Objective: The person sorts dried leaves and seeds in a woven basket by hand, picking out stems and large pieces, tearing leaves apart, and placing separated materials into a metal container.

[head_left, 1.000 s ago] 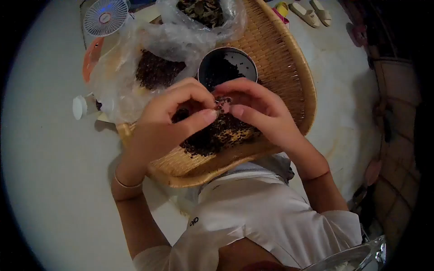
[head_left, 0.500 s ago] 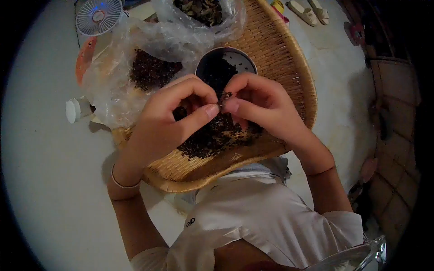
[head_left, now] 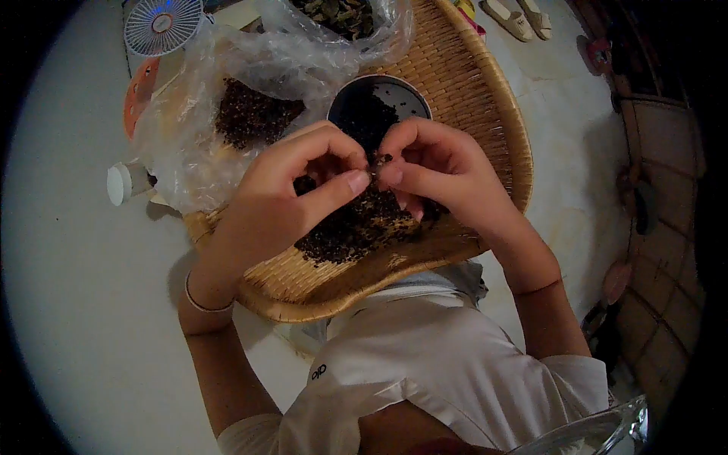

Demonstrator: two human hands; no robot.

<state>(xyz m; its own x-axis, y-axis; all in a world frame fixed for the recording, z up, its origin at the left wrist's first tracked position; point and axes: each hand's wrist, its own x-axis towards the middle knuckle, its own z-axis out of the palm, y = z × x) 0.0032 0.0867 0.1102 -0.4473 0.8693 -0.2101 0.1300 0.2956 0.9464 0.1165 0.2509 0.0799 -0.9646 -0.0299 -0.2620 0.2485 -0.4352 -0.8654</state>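
Observation:
Both my hands meet over a woven basket tray (head_left: 485,114), fingertips close together. My left hand (head_left: 303,178) pinches thumb to forefinger; what it grips is too small to name. Between the thumb and forefinger of my right hand (head_left: 436,171) is a small dark dried piece (head_left: 385,158), its kind unclear. Just beyond my fingers stands a round container (head_left: 413,102) partly filled with black bits. Loose dark crumbs (head_left: 349,235) lie spread on the tray beneath my hands, partly hidden by them.
A clear plastic bag (head_left: 178,152) holding reddish-brown bits (head_left: 254,114) lies at the left. Another bag (head_left: 394,38) with dried leaves (head_left: 337,15) sits at the far edge. Beyond are a small fan (head_left: 163,24), a white-capped jar (head_left: 125,183) and slippers (head_left: 516,21).
My fingertips have drawn slightly apart, and my right hand's lower fingers have shifted a little. The dark piece stays at my right fingertips.

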